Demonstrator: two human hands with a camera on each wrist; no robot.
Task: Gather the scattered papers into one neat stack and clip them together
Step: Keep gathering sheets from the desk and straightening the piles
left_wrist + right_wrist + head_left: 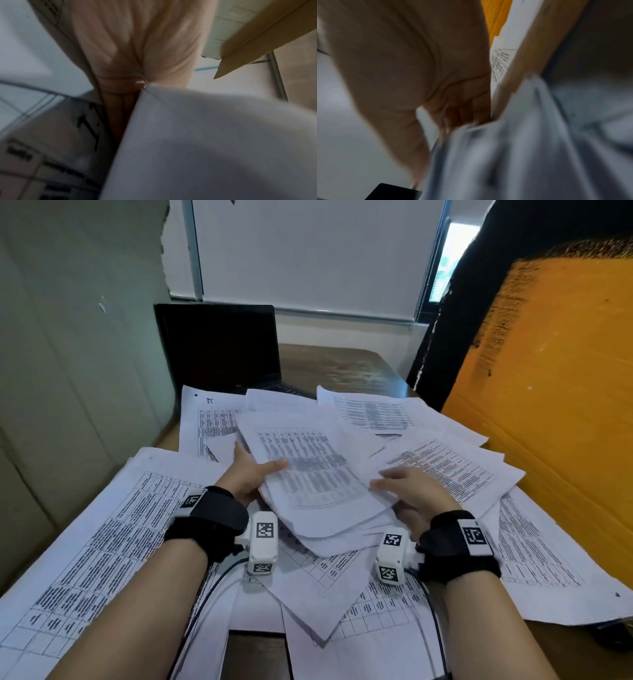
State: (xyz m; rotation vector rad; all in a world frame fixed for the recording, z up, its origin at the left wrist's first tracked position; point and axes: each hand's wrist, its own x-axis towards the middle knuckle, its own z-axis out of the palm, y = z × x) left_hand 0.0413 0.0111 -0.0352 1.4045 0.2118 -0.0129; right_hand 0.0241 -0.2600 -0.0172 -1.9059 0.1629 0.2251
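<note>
Paper bundle (310, 474) held mid-frame above scattered sheets (113, 529).
Left edge is gripped by the left hand (247, 474), thumb on top; right edge is touched by the right hand (412, 496), fingers straight.

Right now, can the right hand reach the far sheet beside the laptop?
Probably yes: the right hand rests on papers just short of that sheet, which lies mostly uncovered, with nothing standing between.
</note>
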